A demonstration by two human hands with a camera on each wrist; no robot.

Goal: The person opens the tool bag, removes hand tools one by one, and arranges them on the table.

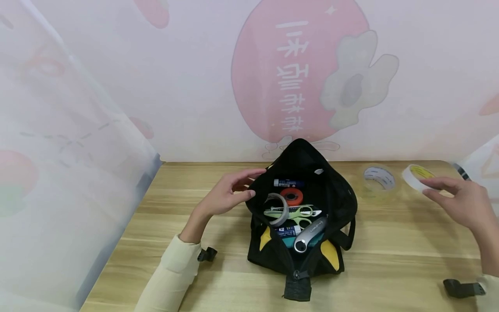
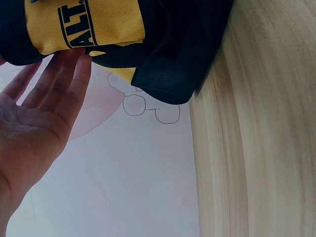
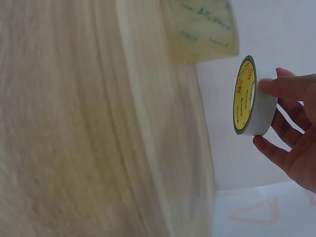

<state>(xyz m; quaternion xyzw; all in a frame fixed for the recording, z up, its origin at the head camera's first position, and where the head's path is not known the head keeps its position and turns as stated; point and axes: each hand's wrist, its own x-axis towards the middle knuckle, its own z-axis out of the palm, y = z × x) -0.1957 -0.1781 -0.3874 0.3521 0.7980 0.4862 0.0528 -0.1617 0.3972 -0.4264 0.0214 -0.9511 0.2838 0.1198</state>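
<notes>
A black and yellow tool bag (image 1: 259,260) stands unzipped on the table. My left hand (image 1: 230,193) holds its left rim; in the left wrist view those fingers (image 2: 64,84) lie against the bag's yellow side (image 2: 106,22). Inside are an orange-red ring (image 1: 291,196), a tape roll (image 1: 286,210), green-handled scissors (image 1: 304,211), glue sticks (image 1: 289,183) and a grey-handled cutter (image 1: 310,234). At the right, my right hand (image 1: 464,199) pinches a white tape roll (image 1: 414,180) with a yellow core. The right wrist view shows the thumb on the roll's outer band (image 3: 265,108).
A clear packing tape roll (image 1: 379,178) stands at the back of the wooden table (image 1: 390,268), between the bag and the white roll. A printed curtain (image 1: 195,86) hangs behind the table's back edge and along the left side.
</notes>
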